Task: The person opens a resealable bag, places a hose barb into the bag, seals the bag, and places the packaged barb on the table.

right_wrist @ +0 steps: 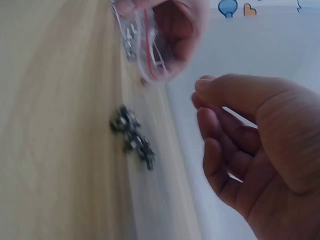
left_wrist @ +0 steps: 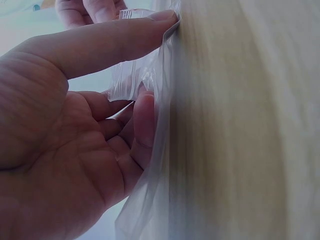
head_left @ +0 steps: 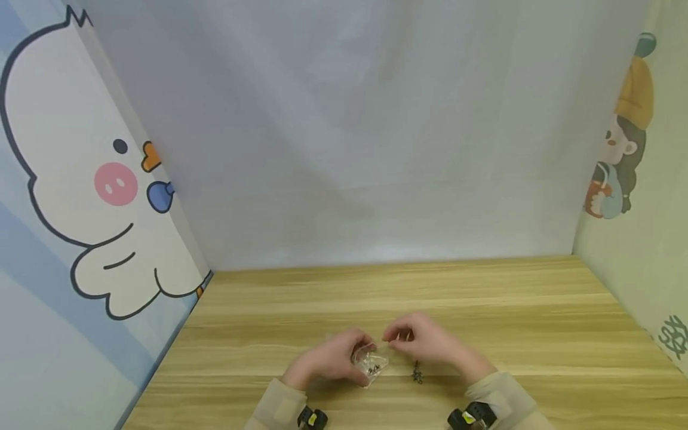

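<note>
A small clear zip bag (head_left: pixel 369 365) with a red line along its mouth is held by my left hand (head_left: pixel 338 358), the thumb and fingers gripping it with the mouth spread. Several small metal pieces (right_wrist: pixel 130 42) lie inside the bag. My right hand (head_left: pixel 427 340) hovers just right of the bag's mouth, thumb tip drawn up to the index fingertip and the other fingers curled. Whether a small piece sits between those tips I cannot tell. Below the right hand, a little pile of dark metal pieces (head_left: pixel 417 373), like small screws, lies on the table.
The wood-grain table (head_left: pixel 258 316) runs back to a pale grey sheet (head_left: pixel 376 149). Cartoon-printed panels stand at the left (head_left: pixel 80 179) and the right (head_left: pixel 634 251). Each wrist wears a dark strapped camera over a beige sleeve (head_left: pixel 507 400).
</note>
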`<state>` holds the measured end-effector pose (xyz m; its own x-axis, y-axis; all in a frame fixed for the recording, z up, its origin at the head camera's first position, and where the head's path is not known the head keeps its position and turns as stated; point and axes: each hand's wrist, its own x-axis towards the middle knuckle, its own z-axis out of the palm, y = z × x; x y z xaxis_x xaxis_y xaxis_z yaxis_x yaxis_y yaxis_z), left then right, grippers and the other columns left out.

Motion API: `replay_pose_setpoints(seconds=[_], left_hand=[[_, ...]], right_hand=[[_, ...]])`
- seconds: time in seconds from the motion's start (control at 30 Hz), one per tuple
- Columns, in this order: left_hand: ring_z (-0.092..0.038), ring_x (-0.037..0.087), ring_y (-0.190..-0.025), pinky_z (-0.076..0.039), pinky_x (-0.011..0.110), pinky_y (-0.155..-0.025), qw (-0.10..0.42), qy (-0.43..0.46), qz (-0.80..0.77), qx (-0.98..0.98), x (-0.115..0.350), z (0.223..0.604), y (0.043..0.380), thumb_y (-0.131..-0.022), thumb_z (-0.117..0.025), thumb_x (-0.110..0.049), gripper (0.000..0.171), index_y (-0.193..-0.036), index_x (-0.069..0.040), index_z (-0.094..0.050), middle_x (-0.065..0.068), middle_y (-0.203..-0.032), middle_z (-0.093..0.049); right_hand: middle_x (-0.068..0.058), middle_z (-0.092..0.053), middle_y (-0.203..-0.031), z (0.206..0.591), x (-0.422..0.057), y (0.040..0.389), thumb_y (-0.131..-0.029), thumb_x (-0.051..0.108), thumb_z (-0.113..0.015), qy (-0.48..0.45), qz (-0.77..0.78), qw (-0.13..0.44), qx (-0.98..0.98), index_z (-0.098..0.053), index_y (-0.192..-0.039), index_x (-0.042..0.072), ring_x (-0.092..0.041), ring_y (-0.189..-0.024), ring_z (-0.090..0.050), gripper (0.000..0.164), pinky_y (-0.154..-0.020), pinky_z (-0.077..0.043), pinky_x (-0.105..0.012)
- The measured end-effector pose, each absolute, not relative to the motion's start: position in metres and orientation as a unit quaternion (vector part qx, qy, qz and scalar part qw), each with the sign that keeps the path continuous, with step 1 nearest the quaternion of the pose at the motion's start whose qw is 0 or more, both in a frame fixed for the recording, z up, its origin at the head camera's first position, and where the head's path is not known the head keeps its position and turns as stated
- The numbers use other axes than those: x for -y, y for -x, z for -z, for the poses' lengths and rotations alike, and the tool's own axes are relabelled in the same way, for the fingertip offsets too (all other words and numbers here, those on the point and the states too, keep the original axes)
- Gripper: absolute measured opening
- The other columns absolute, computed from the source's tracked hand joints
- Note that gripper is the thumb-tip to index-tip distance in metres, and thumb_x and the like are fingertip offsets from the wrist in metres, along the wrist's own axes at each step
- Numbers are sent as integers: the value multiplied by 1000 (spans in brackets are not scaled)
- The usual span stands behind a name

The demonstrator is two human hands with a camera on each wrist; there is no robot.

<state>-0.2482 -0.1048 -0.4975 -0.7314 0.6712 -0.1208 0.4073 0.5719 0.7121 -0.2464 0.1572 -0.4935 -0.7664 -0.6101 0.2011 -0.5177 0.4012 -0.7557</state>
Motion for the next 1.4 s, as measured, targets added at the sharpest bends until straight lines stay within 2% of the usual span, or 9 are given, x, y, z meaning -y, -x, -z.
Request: replay_pose_setpoints(seconds=[0.2,0.4,0.53,0.87,1.2,1.4], left_hand=[[-58,6,-100,-50,28,-94,190,-318,-330,-868,103,498,248,-71,-98,-11,61,-122,-7,-66,-6,-112,-64],[-58,5,-100,-50,27,-95,188,-319,-324,-870,101,499,249,-72,-99,-12,60,-122,-7,-67,-6,-113,-64],[-57,5,-100,-50,27,-94,188,-321,-325,-870,101,498,249,-72,-98,-11,60,-122,-7,-67,-6,-113,-64],[-56,5,-98,-50,26,-92,192,-321,-338,-864,102,499,251,-72,-98,-9,59,-122,-6,-66,-4,-112,-63],[-57,5,-99,-50,26,-93,191,-319,-341,-863,106,498,250,-72,-98,-9,58,-121,-8,-67,-6,-112,-63],[-57,6,-100,-51,27,-93,192,-318,-340,-864,106,498,249,-72,-98,-10,59,-121,-8,-66,-5,-114,-62]], right_hand=[[7,-75,-94,494,-182,251,-94,6,-76,341,417,110,-835,-80,-103,8,-5,-85,-67,9,-80,-59,-29],[3,-75,-95,491,-205,253,-88,-1,-77,338,422,185,-821,-79,-105,4,-7,-87,-68,18,-82,-59,-28],[2,-75,-94,490,-214,252,-84,-3,-80,328,419,213,-819,-79,-103,3,-6,-85,-67,20,-79,-57,-26],[6,-71,-85,495,-212,252,-81,0,-82,295,409,218,-836,-81,-98,10,-7,-77,-62,20,-70,-52,-23],[3,-68,-83,488,-204,246,-83,-4,-81,280,436,236,-822,-80,-99,4,-10,-77,-60,18,-68,-49,-22],[4,-68,-83,490,-205,247,-84,-3,-82,281,429,234,-826,-80,-98,5,-9,-76,-60,17,-69,-50,-22]])
